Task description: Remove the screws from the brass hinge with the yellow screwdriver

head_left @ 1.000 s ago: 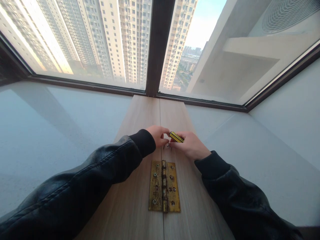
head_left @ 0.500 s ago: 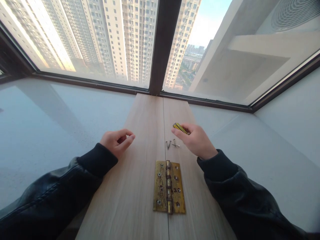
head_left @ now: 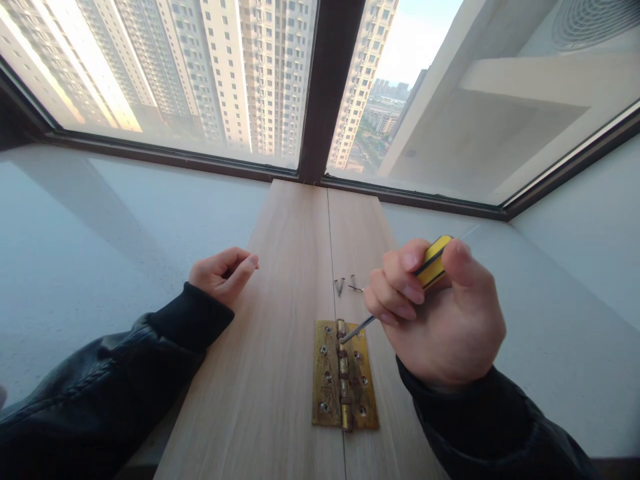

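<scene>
One brass hinge (head_left: 344, 375) and two loose screws (head_left: 347, 285) lie on the board (head_left: 280, 347); right hand (head_left: 440, 320) grips one screwdriver (head_left: 400, 293), tip slanting down-left onto the hinge's top; left hand (head_left: 223, 273) rests loosely curled, holding nothing

Tarnished, glossy brass hinge (head_left: 344, 375) lies on matt pale woodgrain boards (head_left: 280, 320).

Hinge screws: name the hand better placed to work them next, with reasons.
Right. The right hand grips the screwdriver, tip near the hinge. The left hand rests empty on the wooden board, apart from it.
</scene>
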`<state>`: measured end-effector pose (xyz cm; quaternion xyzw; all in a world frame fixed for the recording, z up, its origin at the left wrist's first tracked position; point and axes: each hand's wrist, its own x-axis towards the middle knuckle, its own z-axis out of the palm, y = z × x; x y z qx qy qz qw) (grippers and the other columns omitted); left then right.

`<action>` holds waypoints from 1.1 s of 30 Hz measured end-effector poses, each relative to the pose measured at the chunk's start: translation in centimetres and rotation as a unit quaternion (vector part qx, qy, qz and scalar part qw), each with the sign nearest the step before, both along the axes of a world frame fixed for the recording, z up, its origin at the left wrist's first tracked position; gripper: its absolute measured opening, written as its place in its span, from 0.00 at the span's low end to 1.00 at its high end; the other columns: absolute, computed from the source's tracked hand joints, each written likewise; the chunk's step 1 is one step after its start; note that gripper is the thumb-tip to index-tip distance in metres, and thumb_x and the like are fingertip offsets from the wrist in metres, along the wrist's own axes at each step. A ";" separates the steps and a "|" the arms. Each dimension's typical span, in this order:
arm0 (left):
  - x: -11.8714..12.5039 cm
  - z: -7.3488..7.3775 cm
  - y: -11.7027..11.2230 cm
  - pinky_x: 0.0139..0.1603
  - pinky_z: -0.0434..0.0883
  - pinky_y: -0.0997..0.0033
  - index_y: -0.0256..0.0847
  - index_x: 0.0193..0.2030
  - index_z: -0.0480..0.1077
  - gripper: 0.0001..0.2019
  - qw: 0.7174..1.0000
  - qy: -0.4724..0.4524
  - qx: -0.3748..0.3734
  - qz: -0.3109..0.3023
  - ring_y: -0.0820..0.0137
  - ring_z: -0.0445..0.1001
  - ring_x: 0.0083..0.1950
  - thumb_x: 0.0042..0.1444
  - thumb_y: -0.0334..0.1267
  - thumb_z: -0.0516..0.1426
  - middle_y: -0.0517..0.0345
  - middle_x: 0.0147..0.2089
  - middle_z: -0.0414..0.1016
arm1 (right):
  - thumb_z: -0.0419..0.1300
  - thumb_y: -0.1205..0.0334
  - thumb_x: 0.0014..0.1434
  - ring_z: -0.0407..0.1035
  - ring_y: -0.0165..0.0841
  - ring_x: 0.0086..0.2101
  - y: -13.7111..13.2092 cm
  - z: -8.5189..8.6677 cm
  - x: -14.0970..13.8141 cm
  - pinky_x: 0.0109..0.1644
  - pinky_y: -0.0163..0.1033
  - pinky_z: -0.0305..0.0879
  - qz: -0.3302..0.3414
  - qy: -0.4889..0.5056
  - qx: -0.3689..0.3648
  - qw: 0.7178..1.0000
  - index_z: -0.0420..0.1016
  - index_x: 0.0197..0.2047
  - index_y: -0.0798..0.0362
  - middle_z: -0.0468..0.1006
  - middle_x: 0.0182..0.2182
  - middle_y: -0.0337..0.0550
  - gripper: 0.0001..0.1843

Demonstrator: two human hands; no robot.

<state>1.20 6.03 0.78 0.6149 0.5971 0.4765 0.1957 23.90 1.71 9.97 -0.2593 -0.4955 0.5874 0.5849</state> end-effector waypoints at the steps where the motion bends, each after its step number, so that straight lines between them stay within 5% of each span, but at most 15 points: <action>1: 0.0 0.1 -0.1 0.22 0.52 0.75 0.37 0.23 0.70 0.15 1.000 -0.003 -0.004 0.001 0.76 0.53 0.20 0.52 0.45 0.52 0.66 0.16 0.54 | 0.57 0.48 0.61 0.43 0.25 0.17 0.0 -0.4 -0.3 0.19 0.31 0.47 0.007 0.007 0.008 1.000 0.61 0.28 0.53 0.49 0.18 0.32 0.19; 15: 0.0 0.1 -0.2 0.22 0.50 0.74 0.37 0.19 0.68 0.16 0.999 -0.016 -0.030 -0.016 0.78 0.50 0.18 0.51 0.45 0.53 0.66 0.14 0.52 | 0.57 0.48 0.61 0.46 0.27 0.18 -0.8 -1.0 -0.5 0.22 0.34 0.47 0.061 -0.018 0.059 0.996 0.61 0.27 0.53 0.50 0.17 0.34 0.19; 22: -0.1 0.1 -0.2 0.21 0.51 0.75 0.37 0.19 0.68 0.16 0.999 -0.021 -0.024 -0.022 0.78 0.52 0.18 0.51 0.44 0.53 0.66 0.14 0.53 | 0.56 0.30 0.56 0.51 0.30 0.19 -1.6 -0.7 -1.0 0.24 0.37 0.51 0.059 -0.066 0.046 0.995 0.61 0.22 0.54 0.55 0.17 0.37 0.33; 33: -0.1 0.2 -0.2 0.21 0.50 0.75 0.37 0.19 0.68 0.16 0.999 -0.021 -0.029 -0.028 0.78 0.50 0.18 0.51 0.45 0.53 0.66 0.14 0.52 | 0.52 0.29 0.58 0.52 0.30 0.19 -1.6 -0.5 -0.1 0.24 0.38 0.53 0.069 -0.069 0.025 0.995 0.61 0.22 0.54 0.55 0.16 0.37 0.35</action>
